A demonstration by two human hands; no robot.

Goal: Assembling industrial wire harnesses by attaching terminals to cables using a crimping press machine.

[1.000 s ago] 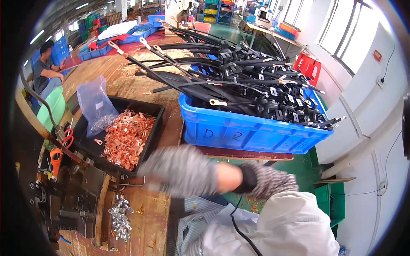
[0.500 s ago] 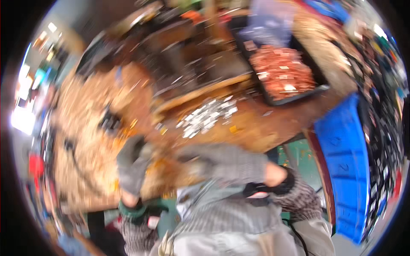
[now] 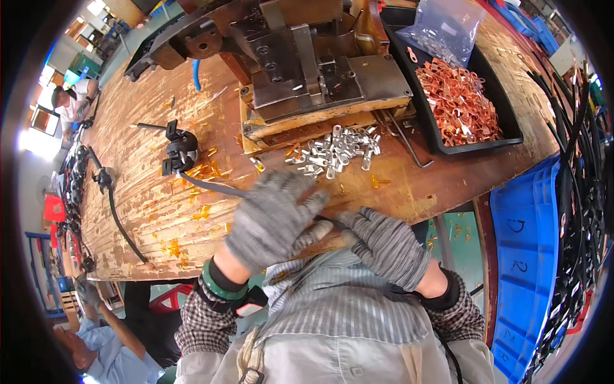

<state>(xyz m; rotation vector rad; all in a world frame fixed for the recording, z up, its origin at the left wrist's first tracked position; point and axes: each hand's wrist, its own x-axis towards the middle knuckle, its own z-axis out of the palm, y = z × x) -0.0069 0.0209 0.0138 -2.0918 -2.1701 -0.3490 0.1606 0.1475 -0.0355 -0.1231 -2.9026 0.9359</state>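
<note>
A dark grey cable (image 3: 214, 186) runs from a black plastic fitting (image 3: 181, 149) on the worn wooden bench to beneath my left hand (image 3: 272, 224). That hand, in a grey knitted glove, is closed over the cable, and its palm side is hidden. At the bench's near edge, my gloved right hand (image 3: 390, 246) pinches the dark end of the cable between thumb and fingers; the tip itself is mostly covered. Just beyond both hands lies a loose pile of silver cable lugs (image 3: 339, 152).
Behind the lugs stands a heavy dark metal press (image 3: 307, 70) on a wooden base. To its right, a black tray (image 3: 448, 149) holds copper lugs (image 3: 457, 102) and a clear bag. A blue crate (image 3: 524, 256) and black cables stand at right. Two people are at left.
The view was blurred and is now sharp. A cable now stretches visibly from the black fitting to my hands. My left hand has shifted right, nearer my right hand, which is drawn back rightward.
</note>
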